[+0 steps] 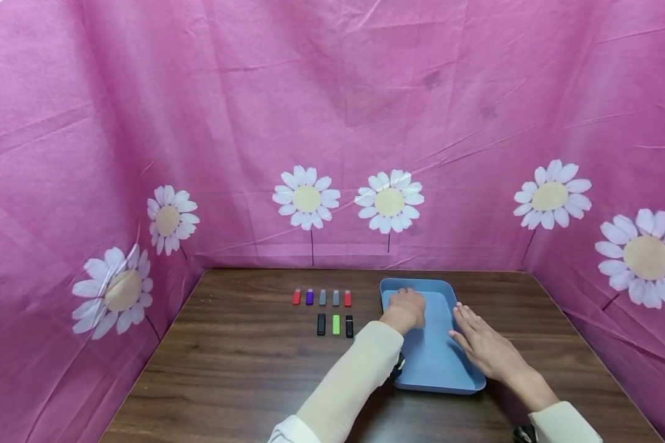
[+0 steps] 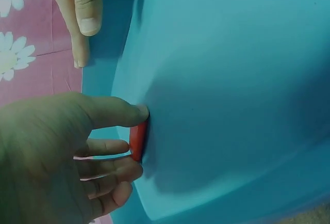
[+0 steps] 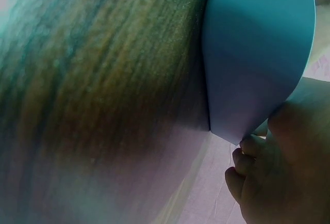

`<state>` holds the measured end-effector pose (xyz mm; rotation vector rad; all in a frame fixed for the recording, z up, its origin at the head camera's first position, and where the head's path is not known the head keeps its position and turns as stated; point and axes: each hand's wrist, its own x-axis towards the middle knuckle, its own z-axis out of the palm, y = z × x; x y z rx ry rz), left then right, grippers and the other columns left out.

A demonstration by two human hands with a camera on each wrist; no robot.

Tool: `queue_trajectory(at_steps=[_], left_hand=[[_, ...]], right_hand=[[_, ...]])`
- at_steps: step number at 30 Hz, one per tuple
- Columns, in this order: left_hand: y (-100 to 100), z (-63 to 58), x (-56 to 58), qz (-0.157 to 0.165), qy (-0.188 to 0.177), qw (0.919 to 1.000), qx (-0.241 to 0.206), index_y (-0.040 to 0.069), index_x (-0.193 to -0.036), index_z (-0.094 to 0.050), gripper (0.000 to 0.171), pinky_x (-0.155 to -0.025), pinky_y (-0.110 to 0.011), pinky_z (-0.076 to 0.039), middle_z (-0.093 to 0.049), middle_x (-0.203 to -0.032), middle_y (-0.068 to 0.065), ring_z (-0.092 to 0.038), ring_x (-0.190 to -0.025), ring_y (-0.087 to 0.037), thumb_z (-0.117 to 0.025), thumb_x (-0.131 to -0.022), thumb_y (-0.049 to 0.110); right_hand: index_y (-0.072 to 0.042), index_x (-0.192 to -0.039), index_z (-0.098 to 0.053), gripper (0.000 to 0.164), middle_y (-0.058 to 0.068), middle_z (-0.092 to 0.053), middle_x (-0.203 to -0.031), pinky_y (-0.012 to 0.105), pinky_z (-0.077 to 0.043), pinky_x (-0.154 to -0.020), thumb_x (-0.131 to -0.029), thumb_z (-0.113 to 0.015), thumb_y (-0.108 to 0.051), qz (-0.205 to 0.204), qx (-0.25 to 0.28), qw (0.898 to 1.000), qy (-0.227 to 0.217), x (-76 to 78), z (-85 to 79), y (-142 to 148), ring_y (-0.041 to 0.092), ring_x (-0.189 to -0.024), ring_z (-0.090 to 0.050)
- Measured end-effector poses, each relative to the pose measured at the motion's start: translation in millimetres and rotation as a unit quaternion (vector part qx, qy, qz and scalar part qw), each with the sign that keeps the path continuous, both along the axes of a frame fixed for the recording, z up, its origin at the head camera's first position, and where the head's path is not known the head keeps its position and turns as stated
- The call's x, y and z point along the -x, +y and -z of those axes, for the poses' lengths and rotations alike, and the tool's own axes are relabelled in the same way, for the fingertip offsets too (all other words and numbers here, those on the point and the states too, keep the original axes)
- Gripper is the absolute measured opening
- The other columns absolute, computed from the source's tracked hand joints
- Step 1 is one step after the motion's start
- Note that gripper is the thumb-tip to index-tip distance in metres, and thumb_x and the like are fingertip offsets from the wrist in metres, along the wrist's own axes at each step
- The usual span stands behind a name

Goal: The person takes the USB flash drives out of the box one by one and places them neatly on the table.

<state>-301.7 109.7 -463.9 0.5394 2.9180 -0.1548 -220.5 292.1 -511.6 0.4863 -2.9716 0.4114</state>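
Observation:
A blue rectangular tray (image 1: 438,363) lies on the wooden table. My left hand (image 1: 409,307) reaches into the tray's far left part. In the left wrist view, its thumb and fingertips pinch a small red USB stick (image 2: 137,140) by its ends, low over the tray floor; the head view hides this stick behind the hand. My right hand (image 1: 489,349) rests along the tray's right rim with straight fingers, the thumb reaching over the edge. Left of the tray lie two rows of USB sticks, among them a purple one (image 1: 310,297) and a green one (image 1: 335,325).
The back row also has red sticks (image 1: 296,297) and grey sticks (image 1: 322,298); black sticks (image 1: 321,324) flank the green one. A pink curtain (image 1: 343,111) with white flowers surrounds the brown table (image 1: 227,369) at the back and sides.

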Motion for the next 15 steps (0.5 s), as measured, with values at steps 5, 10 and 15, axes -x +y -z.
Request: queue_trajectory(at_steps=[5,10,15], left_hand=[[-0.6,1.1,0.2,0.007,0.006,0.9999,-0.003,0.027,-0.131,-0.071,0.037,-0.09,-0.028,-0.055,-0.064,-0.128,0.006,-0.057,-0.118,-0.009,-0.069,-0.098,0.045],[-2.2,3.4,2.1,0.018,0.003,0.9996,-0.022,0.026,-0.121,-0.076,0.028,-0.091,-0.029,-0.056,-0.065,-0.13,0.005,-0.057,-0.118,-0.009,-0.069,-0.1,0.042],[-3.0,4.6,4.9,0.029,-0.002,0.9994,-0.02,0.025,-0.119,-0.077,0.027,-0.093,-0.029,-0.056,-0.062,-0.137,0.003,-0.055,-0.125,-0.011,-0.07,-0.099,0.042]], right_hand=[[0.012,-0.156,-0.042,0.067,0.033,-0.038,-0.164,0.066,-0.035,-0.12,-0.112,-0.053,-0.037,0.0,0.002,1.0,-0.003,-0.8,-0.4,0.0,0.052,-0.153,-0.037],[0.012,-0.156,-0.042,0.066,0.034,-0.038,-0.164,0.066,-0.036,-0.119,-0.112,-0.053,-0.036,-0.003,0.003,1.0,0.0,-1.1,-1.8,0.0,0.052,-0.153,-0.037],[0.012,-0.156,-0.042,0.066,0.034,-0.038,-0.164,0.066,-0.035,-0.12,-0.112,-0.053,-0.036,-0.002,0.003,1.0,0.001,-1.2,-2.8,0.3,0.052,-0.153,-0.037]])
